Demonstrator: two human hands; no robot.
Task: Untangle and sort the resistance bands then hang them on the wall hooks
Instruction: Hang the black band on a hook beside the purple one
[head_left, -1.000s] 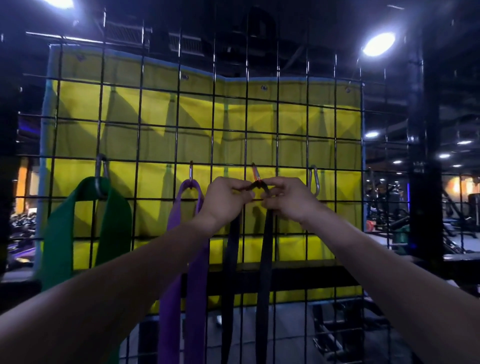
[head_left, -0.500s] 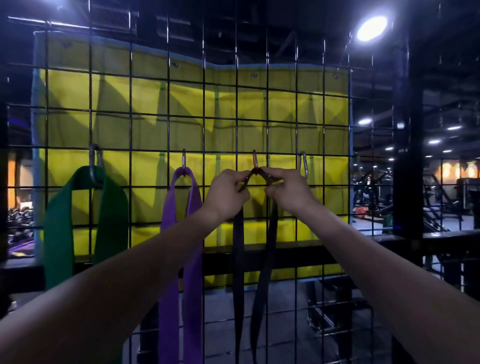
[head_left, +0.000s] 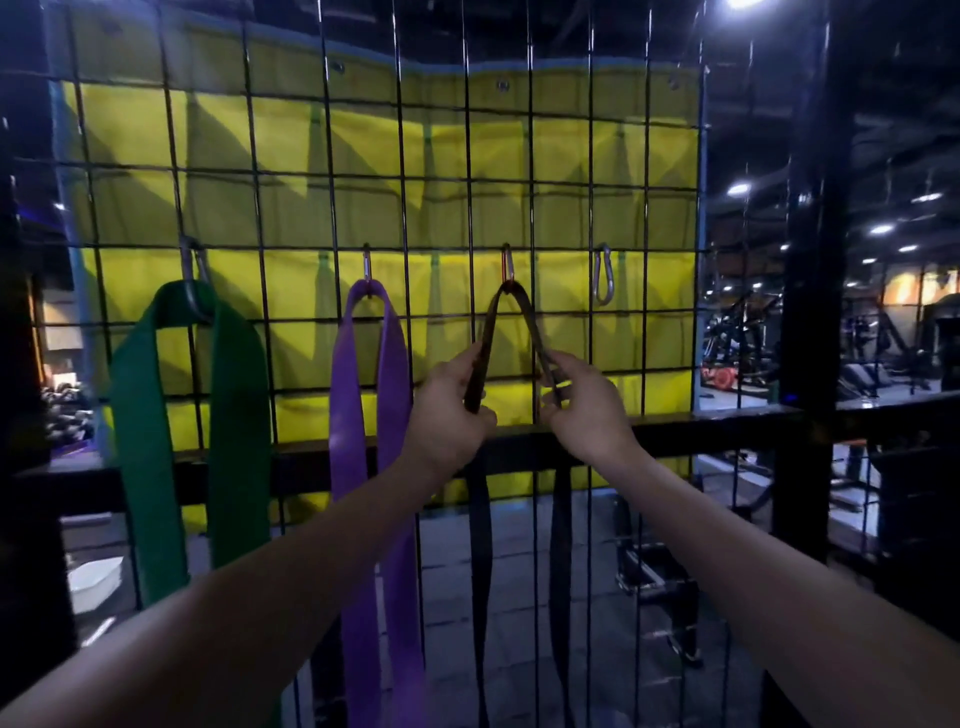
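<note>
Nearest the camera, two bare forearms reach up and forward to the wire grid (head_left: 561, 218). The left hand (head_left: 449, 410) pinches the left strand of the black band (head_left: 480, 540) between thumb and curled fingers, and the right hand (head_left: 587, 410) pinches the right strand the same way, so neither hand is free. Taking the red clip (head_left: 508, 267) as the landmark, the band's top fold sits in the clip's lower bend, and the two strands spread down and outward from it into the hands, then drop nearly straight below them. The band's long axis runs vertically, and both hands lie below the clip at about equal distance either side, so neither is clearly nearer. In this dim light it is hard to be sure the fold is fully seated. Left of the red clip the purple band (head_left: 358, 467) hangs from its own clip, and further left the green band (head_left: 145, 441) from another. Just right of the red clip a grey clip (head_left: 602, 273) carries nothing. Behind the grid hangs a yellow sheet (head_left: 291, 156).
</note>
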